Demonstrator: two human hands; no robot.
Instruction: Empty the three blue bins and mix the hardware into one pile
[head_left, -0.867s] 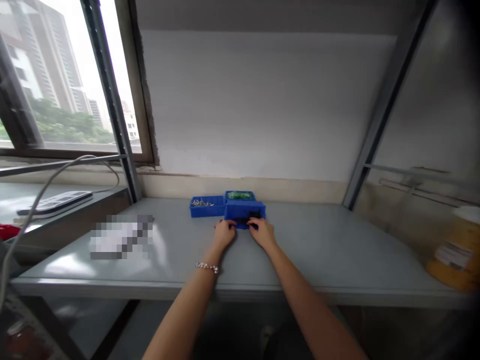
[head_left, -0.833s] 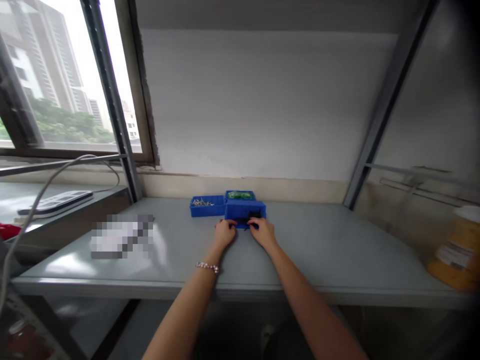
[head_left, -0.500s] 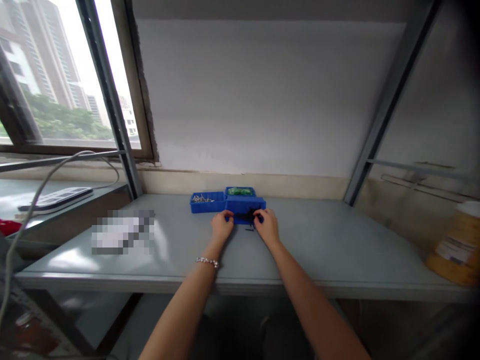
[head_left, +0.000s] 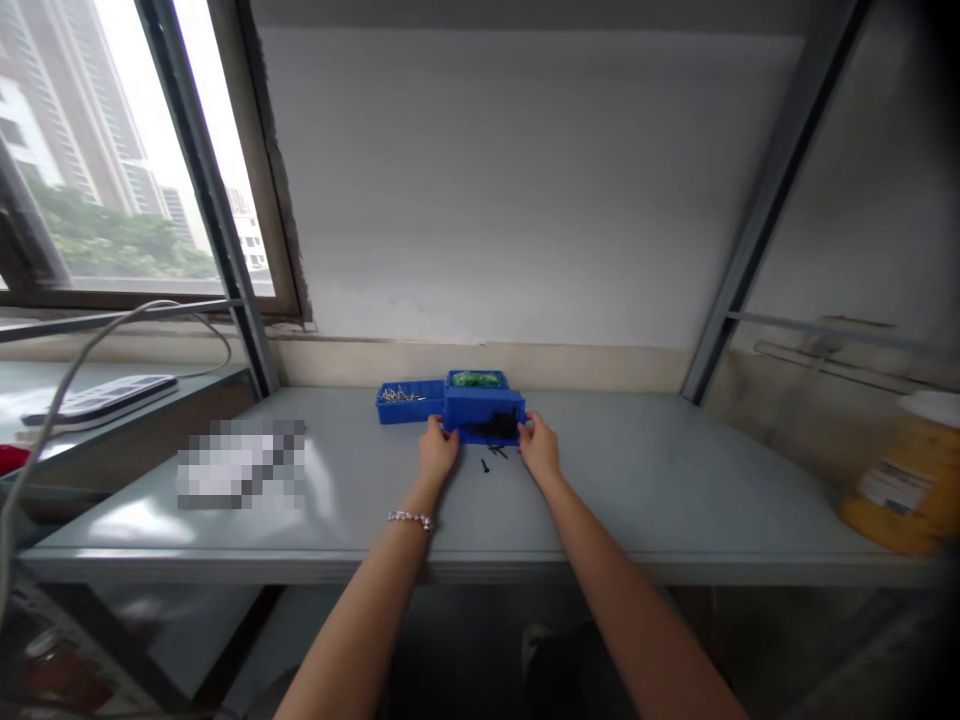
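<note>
A blue plastic bin [head_left: 482, 403] is tipped towards me on the grey table, its open side facing me. Black screws [head_left: 504, 426] are heaped inside it, mostly at the right. My left hand [head_left: 438, 449] grips the bin's left edge, thumb at the front. On the opposite edge, my right hand [head_left: 541, 446] holds the bin with bent fingers. Several loose black screws lie just before the opening, one screw [head_left: 485, 466] closest to me. Left of this bin stands another blue bin [head_left: 409, 412] with silvery metal pieces. Behind is a third bin holding green packets [head_left: 478, 380].
The grey table [head_left: 622, 490] ends at a wall behind the bins. A large jar [head_left: 896, 480] with yellowish contents and a white lid stands far right. At left lie a blurred-out object [head_left: 232, 468] and, on a neighbouring surface, a power strip [head_left: 105, 398] near a cable.
My right hand has gone from the screws at the bin's mouth to its right edge. My left hand has taken a fuller hold of the left edge. Another screw now shows on the table nearer me.
</note>
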